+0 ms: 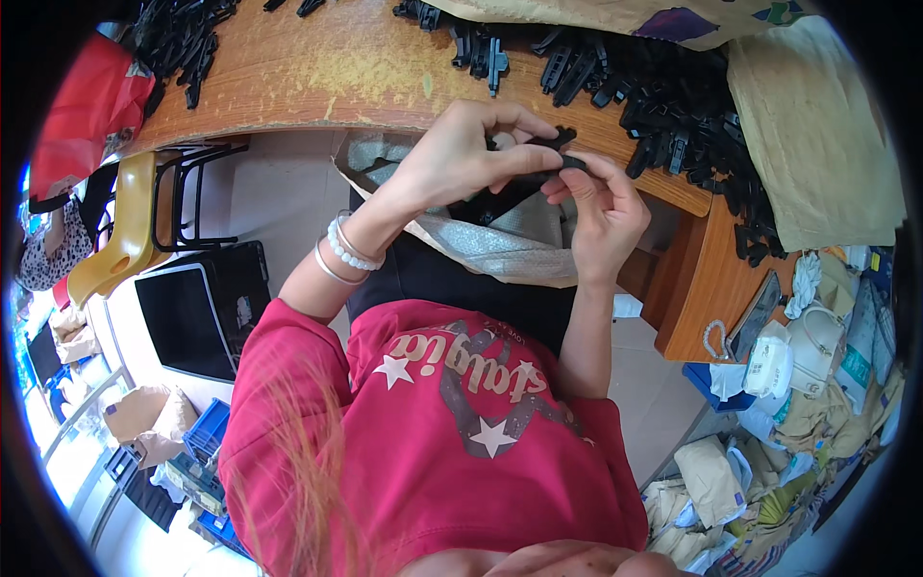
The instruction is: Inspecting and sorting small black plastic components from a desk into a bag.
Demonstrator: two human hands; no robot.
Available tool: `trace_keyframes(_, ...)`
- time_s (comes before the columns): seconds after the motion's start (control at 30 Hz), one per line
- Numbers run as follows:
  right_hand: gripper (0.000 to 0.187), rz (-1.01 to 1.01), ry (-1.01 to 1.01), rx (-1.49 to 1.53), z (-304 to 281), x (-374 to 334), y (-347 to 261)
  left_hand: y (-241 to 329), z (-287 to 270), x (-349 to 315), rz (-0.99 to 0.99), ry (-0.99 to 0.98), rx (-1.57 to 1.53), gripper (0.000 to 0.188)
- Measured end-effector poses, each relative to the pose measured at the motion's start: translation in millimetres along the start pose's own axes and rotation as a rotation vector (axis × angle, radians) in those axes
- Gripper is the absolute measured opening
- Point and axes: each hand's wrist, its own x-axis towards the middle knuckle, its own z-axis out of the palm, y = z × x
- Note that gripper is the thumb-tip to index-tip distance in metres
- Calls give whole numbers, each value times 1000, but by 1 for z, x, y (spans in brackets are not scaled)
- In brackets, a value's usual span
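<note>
My left hand (pixel 471 152) and my right hand (pixel 611 213) meet just off the table's near edge. Between their fingertips is a small black plastic part (pixel 573 163), pinched from both sides; the fingers cover much of it. Under the hands an open bag with a bubble-wrap lining (pixel 495 250) rests at my lap, with something dark partly showing inside. Many similar black plastic parts (pixel 673 120) lie heaped on the table to the right. Another heap of black parts (pixel 183 43) sits at the far left.
Large brown paper bags (pixel 817 135) stand on the wooden table (pixel 317 67) behind the right heap. A phone (pixel 755 317) and a beaded bracelet (pixel 712 338) lie at the right end. Left are a red bag (pixel 91 115), a yellow chair (pixel 125 226) and a black-screened box (pixel 187 317).
</note>
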Motion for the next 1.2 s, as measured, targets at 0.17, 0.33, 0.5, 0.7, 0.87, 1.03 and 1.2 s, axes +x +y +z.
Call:
trace_keyframes(0.17, 12, -20, 72, 63, 10, -7, 7, 4, 2, -3, 67, 130, 191, 26)
trace_keyframes(0.33, 12, -61, 144, 125, 8, -10, 10, 6, 5, -3, 202, 102, 307, 21)
trace_keyframes(0.5, 24, -170, 105, -11, 5, -7, 9, -5, 13, -10, 419, 59, 346, 39)
trace_keyframes(0.7, 38, -80, 22, 32, -3, -2, 5, -10, 9, -12, 454, 67, 326, 29)
trace_keyframes(0.87, 33, -45, 42, 4, -4, -7, 8, -18, 9, -12, 447, 46, 351, 31)
trace_keyframes(1.03, 26, 47, -75, -103, -17, -14, 25, -36, 10, -20, 55, -11, 198, 35)
trace_keyframes(1.2, 25, -345, 396, -887, -29, 3, 21, -62, 9, -20, 547, 144, 659, 27)
